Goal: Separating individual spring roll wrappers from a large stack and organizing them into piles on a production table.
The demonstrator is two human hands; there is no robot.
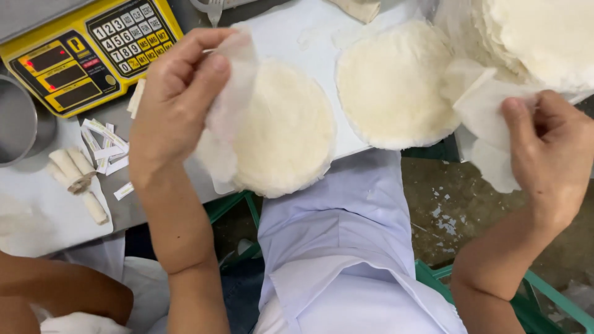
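Head view shows us looking down at two bare hands over a white board (297, 31) that carries two round, pale stacks of thin wrappers. The left stack (288, 127) overhangs the board's near edge, likely so a sheet can be caught by its rim; the right stack (393, 83) lies just beside it, and a taller pile of wrappers (538, 37) sits at the top right, close enough for either hand to reach.

Our left hand (176, 102) is half closed, thumb and fingers pinching a thin translucent sheet (232, 93) that hangs lifted off the left stack, its lower part still touching the stack's edge. Our right hand (550, 151) is curled, thumb pressed onto another thin white sheet (489, 114), held clear of the board between the right stack and the tall pile.

Off to the left we see a yellow weighing scale (86, 52), a metal bowl (15, 120), a few rolled wrappers (77, 176) and small paper slips (105, 145). Another person's arm (62, 287) shows at bottom left.
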